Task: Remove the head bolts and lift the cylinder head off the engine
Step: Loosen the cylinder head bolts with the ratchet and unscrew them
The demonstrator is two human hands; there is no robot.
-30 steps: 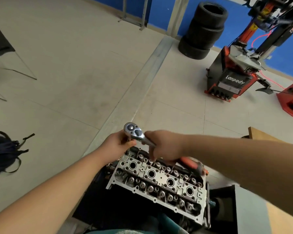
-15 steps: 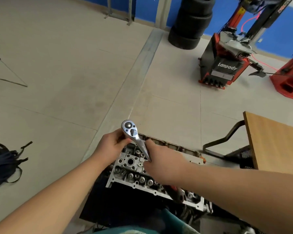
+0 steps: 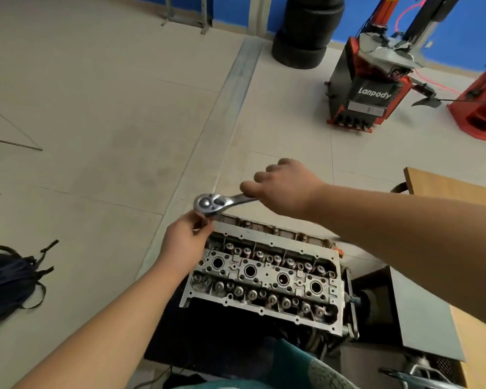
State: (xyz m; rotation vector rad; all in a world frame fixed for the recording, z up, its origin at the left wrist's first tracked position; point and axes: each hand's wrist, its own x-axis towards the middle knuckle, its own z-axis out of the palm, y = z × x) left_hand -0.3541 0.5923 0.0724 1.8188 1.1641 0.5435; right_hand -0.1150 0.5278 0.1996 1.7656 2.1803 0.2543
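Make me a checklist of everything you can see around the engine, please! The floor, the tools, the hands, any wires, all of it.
Surface: pale tiled floor with a grey strip running across it.
Job's things: cylinder head sits on the engine, top exposed; ratchet wrench is held over its far left corner.
Clutter: dark backpack lies on the floor.
Grippers: left hand pinches under the ratchet's head; right hand grips its handle.
Cables: pink hose loops at the tyre machine.
Surroundings: stacked tyres, red-and-black tyre machine, blue wall, wooden tabletop.
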